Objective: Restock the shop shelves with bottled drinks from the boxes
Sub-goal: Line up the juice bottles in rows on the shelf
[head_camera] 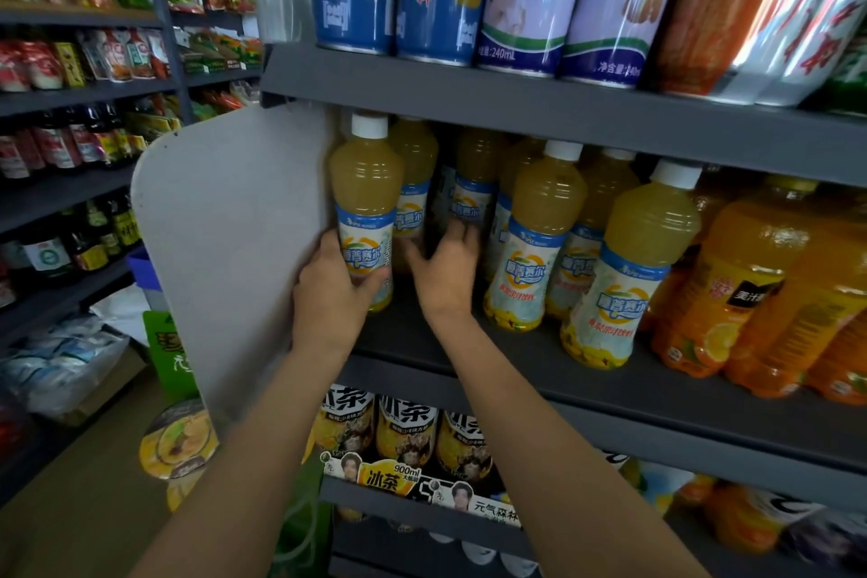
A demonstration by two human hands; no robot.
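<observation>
While my left hand [335,291] wraps the lower label of the juice bottle [366,211] at the far-left end of the middle shelf [516,361], right beside the grey end panel [234,249], my right hand [445,268] hangs w/ fingers spread and relaxed, holding nothing, near the next row back. Full PET bottle — I'd judge it heavyish, smooth and a bit slippery, thin walls that give, so grip at the label waist, not the white cap.
</observation>
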